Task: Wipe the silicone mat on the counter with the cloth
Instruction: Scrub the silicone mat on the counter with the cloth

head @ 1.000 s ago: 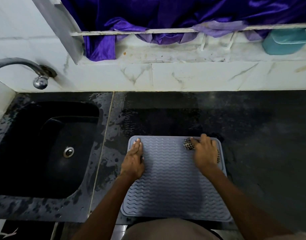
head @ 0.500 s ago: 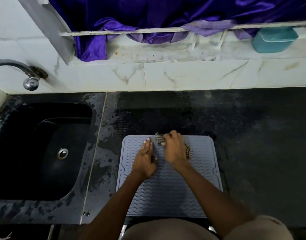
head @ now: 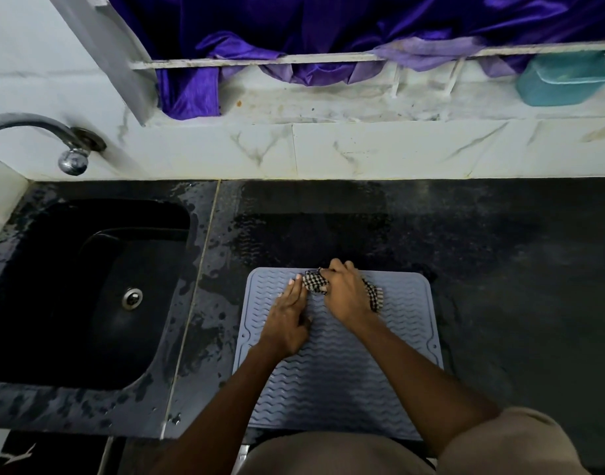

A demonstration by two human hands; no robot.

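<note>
The person is in the wiping step: the right hand (head: pixel 345 294) is clenching the checked cloth (head: pixel 314 282) at the silicone mat's (head: pixel 331 371) far edge, while the left hand (head: pixel 289 317) is pressing the mat flat with straight fingers. Next, I think, comes the nearer part of the mat on the surface (head: pixel 516 286).

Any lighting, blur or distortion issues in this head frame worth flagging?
Head view: dim and underexposed, so the sink is almost black; wide-angle bending curves the wall tiles and counter edge; the mat, cloth and both hands, left and right, stay fairly sharp; no strong glare.
</note>
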